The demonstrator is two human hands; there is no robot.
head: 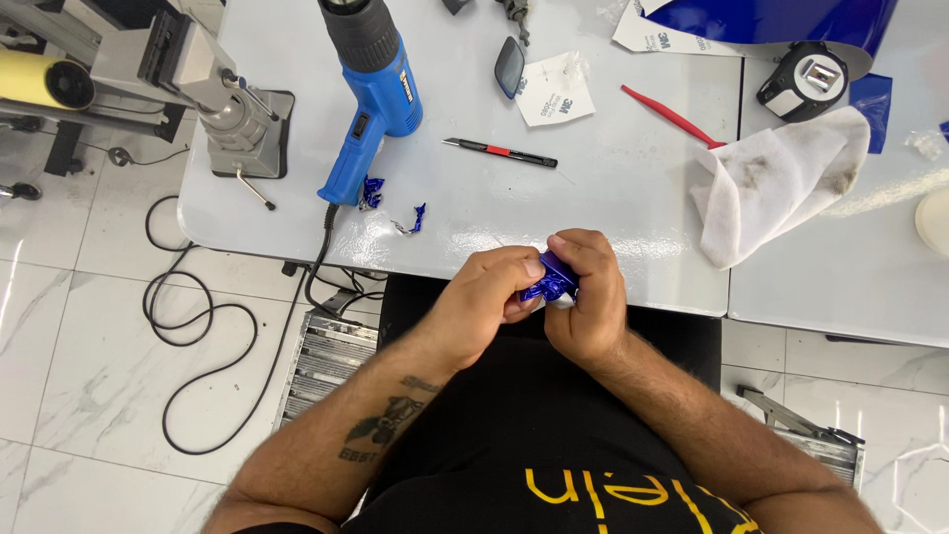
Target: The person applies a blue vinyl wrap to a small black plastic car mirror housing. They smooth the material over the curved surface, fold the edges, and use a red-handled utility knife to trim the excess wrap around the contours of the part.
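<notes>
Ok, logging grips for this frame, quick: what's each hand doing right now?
Left hand: closed, pinching the small glossy blue piece.
Right hand: closed around the same blue piece, just off the table edge.

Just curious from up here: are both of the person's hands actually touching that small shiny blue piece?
Touching. The head view shows the left hand and right hand closed around the shiny blue piece, their fingers pressed against it, no gap visible.

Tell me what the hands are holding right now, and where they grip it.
Both the left hand and right hand pinch a small shiny blue piece between their fingertips, at its opposite sides.
</notes>
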